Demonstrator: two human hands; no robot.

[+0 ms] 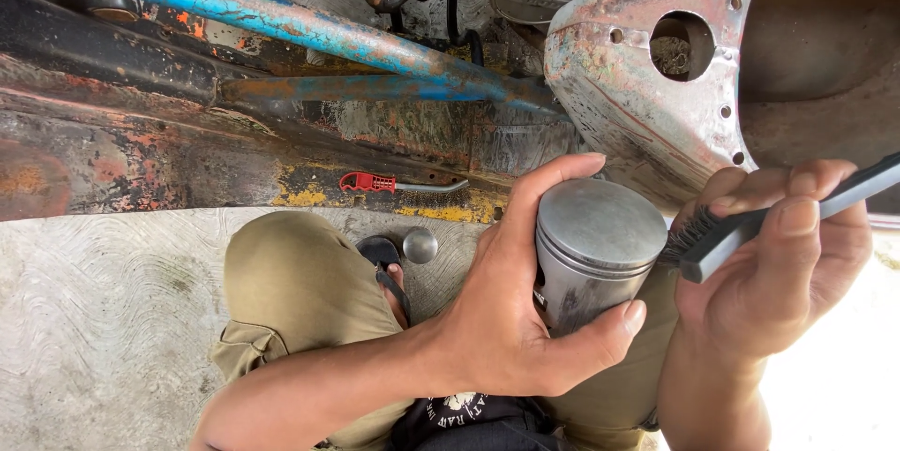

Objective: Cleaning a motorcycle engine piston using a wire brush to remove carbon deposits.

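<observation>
Overhead, rusted frame (122,146) with blue tube (281,24) spans the top; bare metal shell (647,104) at upper right. Concrete floor (94,320) below. Person squats, khaki knee (291,292) at centre. Left hand (506,320) closed around grey piston (595,254), held upright over the lap, flat crown up, thumb and fingers on its skirt. Right hand (778,273) closed on black brush (750,226), bristles touching the piston's right edge. Red-handled brush (394,184) lies on frame. Small metal cap (420,245) beside sandal.

A repair yard or workshop — rusty vehicle frame (141,123), blue painted bar (281,24), bare metal body shell (647,104) — all on rough concrete floor (103,320).
</observation>
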